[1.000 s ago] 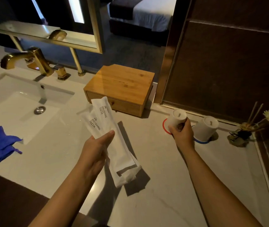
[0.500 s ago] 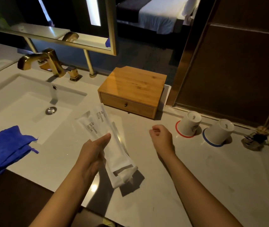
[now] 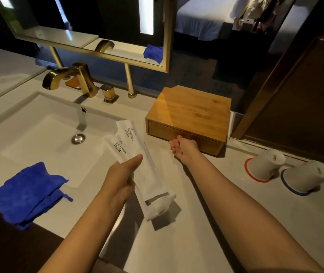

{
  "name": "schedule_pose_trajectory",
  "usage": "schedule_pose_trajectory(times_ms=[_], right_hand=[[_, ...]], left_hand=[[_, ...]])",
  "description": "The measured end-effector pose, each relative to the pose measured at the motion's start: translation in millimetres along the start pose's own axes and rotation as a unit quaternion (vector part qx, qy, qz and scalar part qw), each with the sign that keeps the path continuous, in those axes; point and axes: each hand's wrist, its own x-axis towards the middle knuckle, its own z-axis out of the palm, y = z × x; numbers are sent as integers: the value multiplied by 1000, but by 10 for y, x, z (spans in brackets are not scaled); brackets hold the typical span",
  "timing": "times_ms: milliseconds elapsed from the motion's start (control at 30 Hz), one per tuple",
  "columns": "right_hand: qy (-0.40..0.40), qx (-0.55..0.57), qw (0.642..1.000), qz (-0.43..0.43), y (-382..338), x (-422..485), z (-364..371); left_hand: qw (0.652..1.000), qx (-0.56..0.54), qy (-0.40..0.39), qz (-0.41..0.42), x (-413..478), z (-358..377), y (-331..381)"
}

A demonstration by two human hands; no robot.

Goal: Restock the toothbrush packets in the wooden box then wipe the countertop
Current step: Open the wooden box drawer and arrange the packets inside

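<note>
dim hotel bathroom, pale stone countertop (image 3: 206,223) with a white inset sink (image 3: 38,138) on its left part, gold tap (image 3: 72,77) at the back edge, gold-framed mirror (image 3: 90,22) above, bedroom visible beyond.

left hand (image 3: 120,180) holds two toothbrush packets (image 3: 137,160) together, thumb on top and fingers underneath, clamped around mid-length. packets are long flat white sleeves, fanned slightly at the far end, each printed "brushing teeth" in dark letters. near ends show folded flaps and hang clear of the counter, casting a shadow on it. they sit in the air over the counter, between the sink's right rim and the wooden box (image 3: 190,113).

right hand (image 3: 184,147) is at the box's front face, fingers curled against the drawer front about mid-width; the hand covers whatever it touches, so cannot tell if it grips anything. drawer looks flush with the box.

box is light bamboo-coloured, low and square, plain flat top, standing at the counter's back edge just right of the mirror post.

blue cloth (image 3: 25,194) lies crumpled on the front edge of the counter, left of the sink's front rim, partly overhanging. two white cups sit upside down toward the right back edge: one on a red-ringed coaster (image 3: 263,164), one on a blue-ringed coaster (image 3: 305,178), side by side, close but apart.
</note>
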Motion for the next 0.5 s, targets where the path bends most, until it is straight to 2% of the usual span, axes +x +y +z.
schedule_pose_trajectory(times_ms=[100,200,500], right_hand=[[40,80,996,30,1,8,47],[38,116,992,28,33,-2,51],[70,82,994,3,230,-108,45]], left_hand=[[1000,-9,-6,-2,147,3,75],[1000,-21,-11,-7,245,39,120],[999,-14,-41,-8,406,104,197]])
